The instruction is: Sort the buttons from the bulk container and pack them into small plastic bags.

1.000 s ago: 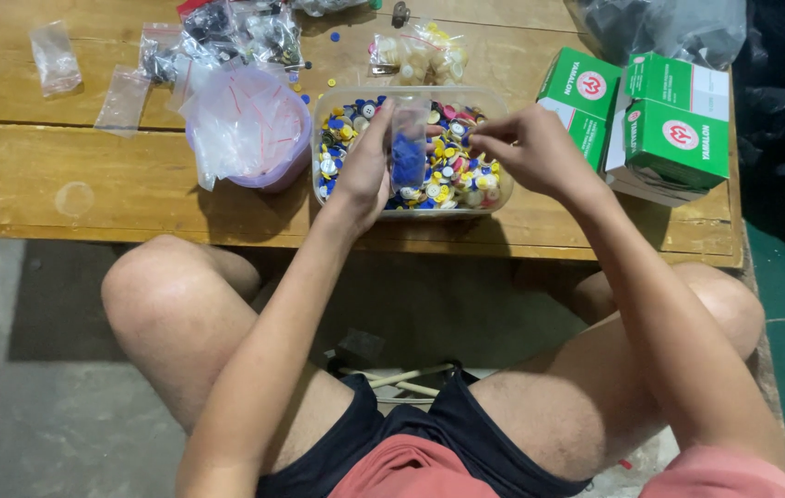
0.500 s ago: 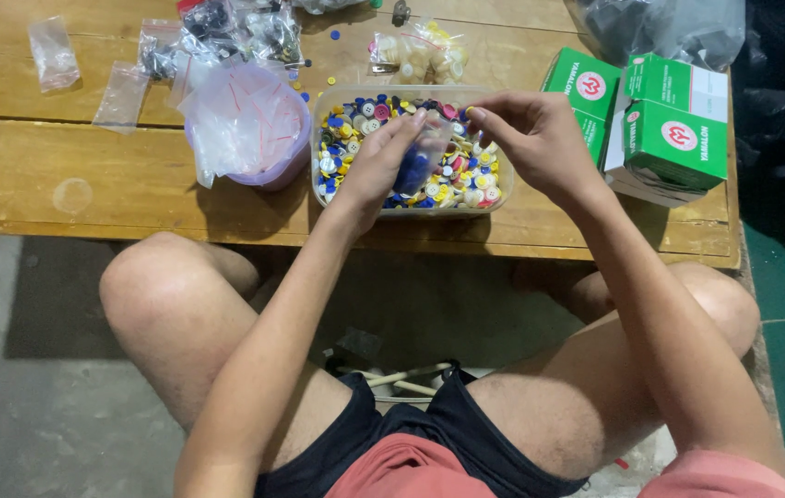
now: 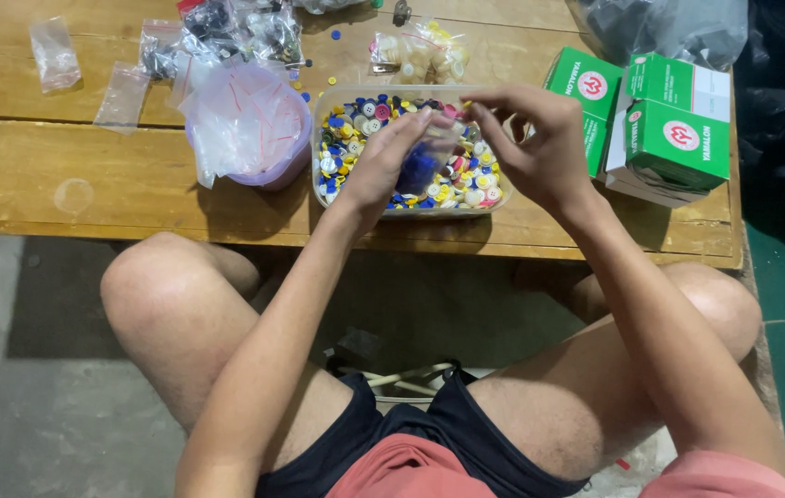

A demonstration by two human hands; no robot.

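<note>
Hands are working over the tub [image 3: 330, 198] of buttons [image 3: 346, 138]: left hand [image 3: 390, 161] gripping a small bag [image 3: 424, 161], right hand [image 3: 535, 138] pinching its mouth; keeping the opening upright is best.

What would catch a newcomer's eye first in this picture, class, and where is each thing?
First, the clear tub of bright mixed buttons at the middle of the wooden table. Above it the left hand holds a small clear bag with blue buttons inside, and the right hand pinches at its top. Green boxes stand stacked to the right, and a pink bowl stuffed with empty plastic bags sits to the tub's left.
</note>
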